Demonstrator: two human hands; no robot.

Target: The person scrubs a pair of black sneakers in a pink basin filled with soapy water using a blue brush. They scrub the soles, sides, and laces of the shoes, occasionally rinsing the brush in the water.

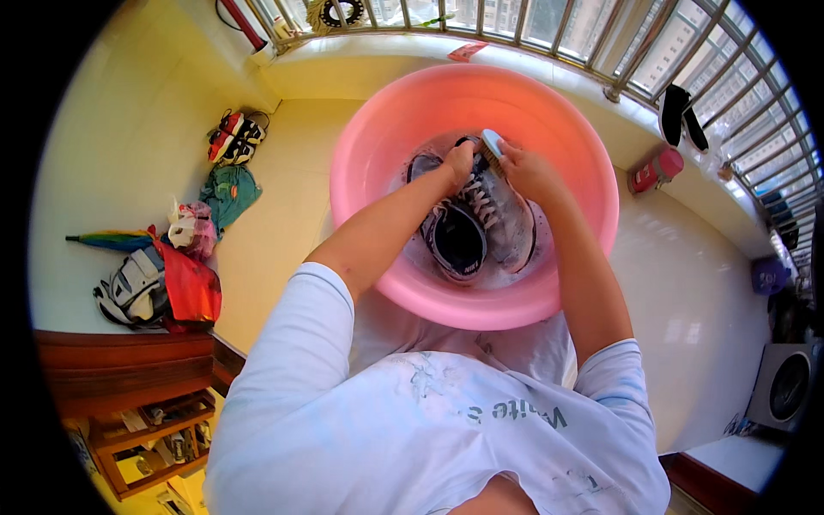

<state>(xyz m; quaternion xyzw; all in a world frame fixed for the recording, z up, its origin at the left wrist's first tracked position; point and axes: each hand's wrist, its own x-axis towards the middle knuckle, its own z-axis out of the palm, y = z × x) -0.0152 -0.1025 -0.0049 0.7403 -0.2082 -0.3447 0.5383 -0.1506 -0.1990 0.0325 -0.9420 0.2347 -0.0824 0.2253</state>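
Observation:
A pink plastic basin (360, 212) stands before me with sudsy water in its bottom. Two dark lace-up sneakers lie in it. One sneaker (458, 241) has its opening turned towards me and bears the Nike name. Beside it, to the right, the other sneaker (510, 228) is coated with whitish suds. My left hand (458, 164) grips this sudsy sneaker near its front, above the white laces (479, 203). In my right hand (529, 172) is a scrubbing brush (492, 143) with a pale blue back, its brown bristles against the sneaker's upper.
Along the left wall lie sneakers (235, 137), a green bag (230, 193), a folded umbrella (116, 240) and a backpack (132, 286). A red container (653, 170) stands right of the basin. Black shoes (674, 116) rest by the window bars (560, 29). A front-loading washing machine (782, 386) is far right.

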